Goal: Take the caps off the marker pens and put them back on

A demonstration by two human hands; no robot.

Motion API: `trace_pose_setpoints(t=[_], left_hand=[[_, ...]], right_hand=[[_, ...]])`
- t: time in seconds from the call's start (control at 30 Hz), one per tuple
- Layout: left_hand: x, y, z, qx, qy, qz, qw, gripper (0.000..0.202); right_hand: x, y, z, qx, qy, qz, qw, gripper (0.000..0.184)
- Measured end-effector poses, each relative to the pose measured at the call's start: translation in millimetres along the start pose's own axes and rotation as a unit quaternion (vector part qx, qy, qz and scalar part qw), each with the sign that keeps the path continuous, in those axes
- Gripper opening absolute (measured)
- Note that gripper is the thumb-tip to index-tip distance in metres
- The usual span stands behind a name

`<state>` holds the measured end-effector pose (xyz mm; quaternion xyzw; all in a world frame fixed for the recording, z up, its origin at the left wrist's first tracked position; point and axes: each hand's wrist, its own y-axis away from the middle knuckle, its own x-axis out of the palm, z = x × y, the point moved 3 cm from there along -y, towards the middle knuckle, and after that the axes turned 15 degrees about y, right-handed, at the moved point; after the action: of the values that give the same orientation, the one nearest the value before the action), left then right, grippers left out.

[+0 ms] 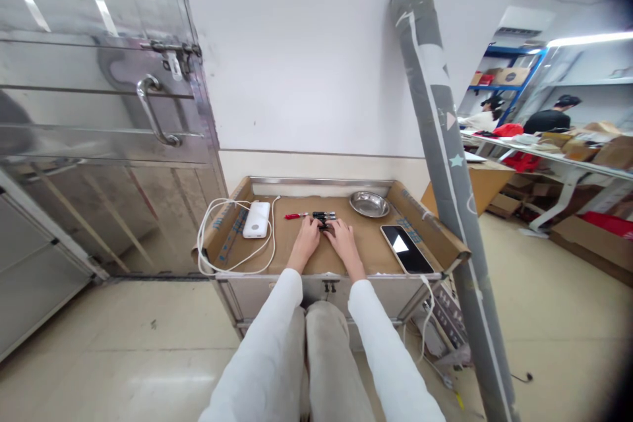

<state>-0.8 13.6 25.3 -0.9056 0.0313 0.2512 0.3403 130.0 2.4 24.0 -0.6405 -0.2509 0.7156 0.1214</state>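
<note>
A small cluster of black, stick-like pieces with silvery ends (324,215) lies at the middle of the cardboard-covered cart top. My left hand (307,237) is at its left side, fingers bent and closed in on a black piece. From the right, my right hand (342,237) meets the same spot, its fingers also closed on a black piece. The fingertips partly hide the pieces, and their exact kind is too small to make out. Just left of them, a thin red piece with a silvery end (293,216) lies flat.
A white power bank (256,219) with a looped white cable (200,237) lies left. A round metal dish (369,204) and a phone (406,249) are right. A tall grey roll (445,138) leans beside the cart. A metal door (99,105) stands left; two people sit far right.
</note>
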Motion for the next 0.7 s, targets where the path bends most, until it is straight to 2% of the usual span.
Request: trace_pose_setpoints(t=[0.2,0.47,0.7], left_hand=[[0.0,0.9,0.2,-0.005,-0.029,0.015,0.999,0.017],[-1.2,-0.6,0.1,-0.023,-0.079,0.015,0.996,0.006],[-3.3,-0.4,0.0,-0.036,-0.111,0.01,0.993,0.006]], right_hand=[[0.7,0.4,-0.8,0.002,0.001,0.007,1.0,0.02],[-0.5,2.6,-2.8,0.077,0.048,0.002,0.996,0.02],[-7.3,2.7,0.0,0.074,0.036,0.001,0.997,0.021]])
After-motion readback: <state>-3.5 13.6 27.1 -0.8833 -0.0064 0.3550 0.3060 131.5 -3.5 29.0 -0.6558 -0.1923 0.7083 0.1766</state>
